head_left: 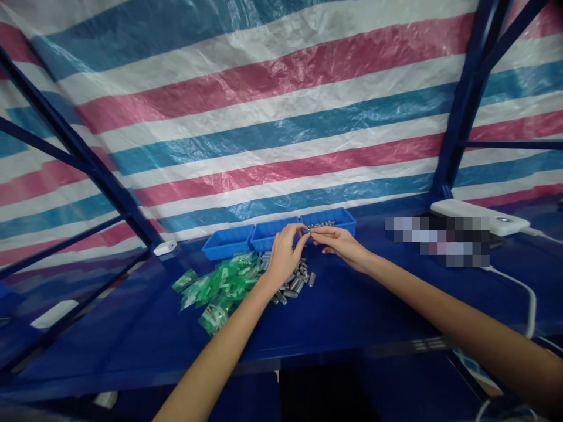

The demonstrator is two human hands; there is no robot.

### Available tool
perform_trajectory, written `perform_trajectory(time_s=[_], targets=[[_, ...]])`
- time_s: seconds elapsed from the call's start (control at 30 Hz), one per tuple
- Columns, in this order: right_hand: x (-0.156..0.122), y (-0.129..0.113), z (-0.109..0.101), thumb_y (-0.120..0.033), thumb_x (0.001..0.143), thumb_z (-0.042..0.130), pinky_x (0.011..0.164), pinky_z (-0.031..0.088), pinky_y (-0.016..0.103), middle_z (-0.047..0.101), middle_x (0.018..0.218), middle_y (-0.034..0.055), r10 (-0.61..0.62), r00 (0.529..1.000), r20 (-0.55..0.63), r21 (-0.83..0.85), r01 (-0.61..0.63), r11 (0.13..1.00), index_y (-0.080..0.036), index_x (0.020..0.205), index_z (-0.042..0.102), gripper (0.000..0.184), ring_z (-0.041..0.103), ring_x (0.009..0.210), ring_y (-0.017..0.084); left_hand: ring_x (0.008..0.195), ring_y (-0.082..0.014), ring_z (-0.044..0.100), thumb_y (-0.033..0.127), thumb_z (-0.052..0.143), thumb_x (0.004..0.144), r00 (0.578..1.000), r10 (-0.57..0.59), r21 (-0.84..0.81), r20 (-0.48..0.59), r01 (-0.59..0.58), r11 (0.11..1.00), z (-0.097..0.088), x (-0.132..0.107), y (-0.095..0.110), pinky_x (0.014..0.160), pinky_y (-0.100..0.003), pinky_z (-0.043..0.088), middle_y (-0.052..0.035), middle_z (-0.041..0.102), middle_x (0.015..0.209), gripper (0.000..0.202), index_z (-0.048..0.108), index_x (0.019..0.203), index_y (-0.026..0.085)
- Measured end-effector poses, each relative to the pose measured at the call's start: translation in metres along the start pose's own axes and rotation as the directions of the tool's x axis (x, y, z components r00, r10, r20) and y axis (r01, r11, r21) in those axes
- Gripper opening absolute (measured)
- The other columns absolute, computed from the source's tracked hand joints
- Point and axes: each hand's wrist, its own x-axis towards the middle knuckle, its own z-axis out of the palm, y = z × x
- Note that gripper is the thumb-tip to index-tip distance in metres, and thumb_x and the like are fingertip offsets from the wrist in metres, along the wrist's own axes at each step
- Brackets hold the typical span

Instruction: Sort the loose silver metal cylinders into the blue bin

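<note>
My left hand (pixel 287 249) and my right hand (pixel 341 243) meet fingertip to fingertip in front of the blue bins. Both are closed in a pinch around something too small to make out. Below them lies a pile of short grey metal cylinders (pixel 295 285), partly hidden by my left hand. Left of that pile, small clear packets with green contents (pixel 226 281) are heaped on the table. The right blue bin (pixel 347 221), just behind my fingers, contains small shiny metal parts (pixel 321 225).
Two more blue bins, the left one (pixel 227 243) and the middle one (pixel 268 231), stand in the same row. A white power bank (pixel 479 215) with a cable lies at right beside a blurred-out object. A small white box (pixel 165 248) sits by the left blue frame post (pixel 99 170).
</note>
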Motion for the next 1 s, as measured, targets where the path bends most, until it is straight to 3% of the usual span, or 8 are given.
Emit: perform_trajectory(time_s=[0.17, 0.53, 0.67, 1.0], targets=[[-0.0014, 0.0002, 0.0013, -0.029, 0.066, 0.071, 0.056, 0.049, 0.02, 0.07, 0.09, 0.0071, -0.005, 1.0, 0.006, -0.03, 0.005, 1.0, -0.02, 0.09, 0.069, 0.025, 0.063, 0.084, 0.016, 0.076, -0.0145, 0.052, 0.03, 0.045, 0.088, 0.999, 0.033, -0.028, 0.021, -0.032, 0.999, -0.0014, 0.0027, -0.0056, 0.074, -0.027, 0.039, -0.002, 0.057, 0.082, 0.018, 0.058, 0.095, 0.02], [-0.0052, -0.0083, 0.0051, -0.027, 0.065, 0.071, 0.056, 0.049, 0.022, 0.07, 0.092, 0.008, -0.052, 0.99, -0.131, -0.076, 0.042, 0.996, -0.018, 0.096, 0.07, 0.032, 0.063, 0.081, 0.017, 0.074, -0.0139, 0.051, 0.028, 0.047, 0.087, 0.998, 0.048, -0.071, 0.033, -0.046, 0.996, 0.0034, 0.0023, -0.0105, 0.073, -0.027, 0.041, -0.0024, 0.056, 0.084, 0.018, 0.055, 0.1, 0.02], [-0.0045, -0.0067, 0.004, -0.03, 0.064, 0.072, 0.055, 0.049, 0.022, 0.07, 0.093, 0.0077, -0.087, 0.991, -0.102, -0.091, 0.078, 0.993, -0.018, 0.093, 0.071, 0.031, 0.063, 0.083, 0.018, 0.074, -0.0138, 0.051, 0.028, 0.046, 0.088, 0.998, 0.058, -0.086, 0.037, -0.055, 0.995, 0.0057, 0.0011, -0.011, 0.073, -0.027, 0.041, -0.0028, 0.056, 0.088, 0.022, 0.052, 0.107, 0.02], [-0.0056, -0.0029, 0.0047, -0.03, 0.066, 0.07, 0.052, 0.049, 0.022, 0.07, 0.087, 0.0064, -0.097, 0.993, -0.063, -0.131, 0.088, 0.987, -0.02, 0.103, 0.067, 0.038, 0.063, 0.083, 0.019, 0.081, -0.0153, 0.054, 0.027, 0.041, 0.09, 0.996, 0.071, -0.072, 0.047, -0.067, 0.995, 0.0044, 0.0003, -0.0085, 0.075, -0.028, 0.041, -0.0038, 0.058, 0.091, 0.021, 0.057, 0.103, 0.021]])
